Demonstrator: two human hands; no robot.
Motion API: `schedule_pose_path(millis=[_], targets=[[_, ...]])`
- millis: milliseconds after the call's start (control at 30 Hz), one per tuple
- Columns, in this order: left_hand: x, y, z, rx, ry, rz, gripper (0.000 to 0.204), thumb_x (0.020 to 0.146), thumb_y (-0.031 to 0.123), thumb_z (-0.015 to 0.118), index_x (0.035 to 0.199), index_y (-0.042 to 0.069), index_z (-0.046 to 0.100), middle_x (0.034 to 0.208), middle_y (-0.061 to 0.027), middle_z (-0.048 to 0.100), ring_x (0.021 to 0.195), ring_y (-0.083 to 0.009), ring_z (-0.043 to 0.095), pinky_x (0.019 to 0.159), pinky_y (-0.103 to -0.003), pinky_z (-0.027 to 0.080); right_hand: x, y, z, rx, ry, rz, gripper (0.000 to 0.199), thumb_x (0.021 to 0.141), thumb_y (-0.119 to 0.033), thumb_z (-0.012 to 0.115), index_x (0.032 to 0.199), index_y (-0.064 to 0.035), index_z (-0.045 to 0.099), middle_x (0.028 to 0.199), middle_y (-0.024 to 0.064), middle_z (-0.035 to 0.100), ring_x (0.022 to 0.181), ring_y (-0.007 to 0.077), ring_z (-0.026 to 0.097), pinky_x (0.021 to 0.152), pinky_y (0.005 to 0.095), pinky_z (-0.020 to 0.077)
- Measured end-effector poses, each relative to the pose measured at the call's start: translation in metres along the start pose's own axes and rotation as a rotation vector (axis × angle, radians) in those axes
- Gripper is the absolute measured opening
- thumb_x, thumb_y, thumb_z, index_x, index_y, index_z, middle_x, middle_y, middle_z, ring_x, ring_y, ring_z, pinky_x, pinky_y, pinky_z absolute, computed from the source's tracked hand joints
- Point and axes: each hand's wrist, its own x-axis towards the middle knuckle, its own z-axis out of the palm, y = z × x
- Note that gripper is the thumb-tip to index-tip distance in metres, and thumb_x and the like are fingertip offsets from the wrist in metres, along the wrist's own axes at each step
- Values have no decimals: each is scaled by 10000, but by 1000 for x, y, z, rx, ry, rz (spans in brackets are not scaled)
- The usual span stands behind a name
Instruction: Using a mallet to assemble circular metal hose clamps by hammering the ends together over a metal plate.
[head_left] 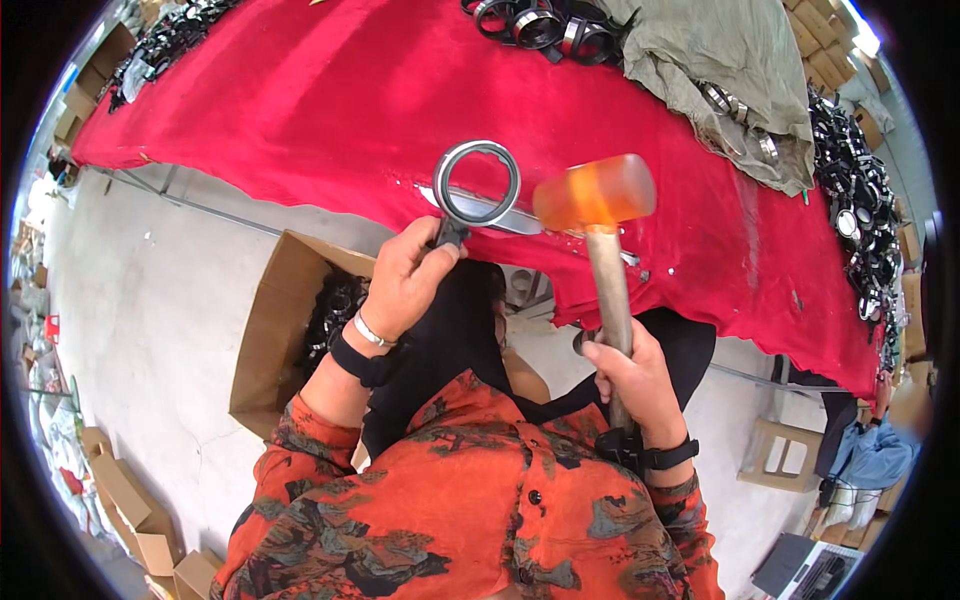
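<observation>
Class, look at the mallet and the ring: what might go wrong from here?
1. The left hand grips the ring near the orange mallet head, so a stray blow might catch that hand.
2. The ring is pinched only at its black lower end, so it could twist or slip if struck.

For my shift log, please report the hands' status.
Left hand: holding ring. Right hand: gripping orange-headed mallet. In the way: nothing obvious; ring overlaps silver bar in view.
</observation>
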Motion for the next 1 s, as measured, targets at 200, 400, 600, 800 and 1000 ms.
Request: schedule_pose_path(millis=[200, 400, 600, 800, 1000], targets=[[-5, 24, -4, 406, -37, 506, 316, 716, 26, 527, 1021, -27, 585, 890, -107, 550, 780, -196, 487, 709, -296, 395, -4, 18, -8, 256, -17, 46, 237, 838, -183, 667, 924, -30, 509, 620, -4, 488, 476, 73, 471, 426, 235, 408], [-15, 17, 5, 272, -61, 409, 317, 751, 30, 511, 1050, -55, 578, 1017, -91, 585, 910, -192, 537, 840, -298, 409, -3, 17, -6, 194, -29, -18, 240, 843, -181, 662, 936, -28, 502, 618, -7, 487, 469, 76, 479, 429, 229, 411], [-21, 15, 15, -85, -89, 192, 325, 826, 90, 473, 1100, -51, 576, 1032, -118, 618, 959, -197, 583, 904, -313, 414, -4, 17, -9, 186, -74, -16, 225, 839, -166, 647, 942, -37, 494, 617, 15, 500, 458, 93, 481, 430, 238, 405], [-14, -1, 17, -243, -83, 105, 213, 906, 130, 439, 1011, -16, 553, 973, -114, 628, 910, -187, 593, 837, -324, 466, -6, 2, -11, 159, -32, -14, 271, 843, -174, 666, 985, -7, 508, 629, -14, 481, 473, 66, 466, 423, 227, 382], [-6, -21, 19, -357, -129, -262, 218, 977, 218, 433, 1026, 18, 505, 893, -95, 600, 797, -159, 591, 734, -315, 514, 3, -43, 4, 31, 29, -193, 351, 822, -237, 704, 1034, -11, 537, 689, 10, 525, 552, 42, 453, 479, 223, 379]])
